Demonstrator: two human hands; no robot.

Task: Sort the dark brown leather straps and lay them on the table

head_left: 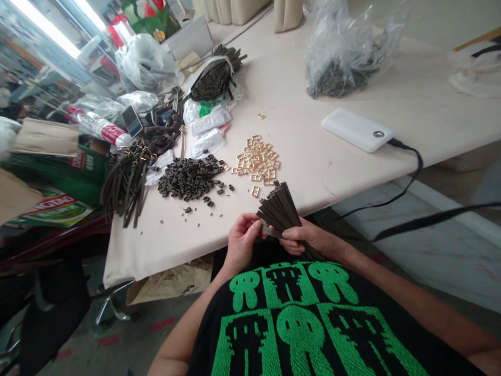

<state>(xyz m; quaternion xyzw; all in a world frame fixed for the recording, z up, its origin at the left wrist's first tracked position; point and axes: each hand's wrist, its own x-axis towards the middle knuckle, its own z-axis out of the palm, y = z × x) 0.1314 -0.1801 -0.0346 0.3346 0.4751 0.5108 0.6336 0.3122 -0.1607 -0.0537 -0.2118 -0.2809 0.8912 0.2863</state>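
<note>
Watching from afar, I see a pale counter [295, 141] bearing a heap of gold buckles [257, 159]. On the heap's near side, just past the counter's edge, the right hand [295, 236] has its grip wrapped around a fanned bundle of dark strips [281, 203]; the left hand [245, 235] pinches one strip [271, 231]. Left of the heap lie small dark loops [188, 177]; right, a white device [354, 129]. Far left are a green carton [55, 175] and bright ceiling lights [47, 26].
</note>
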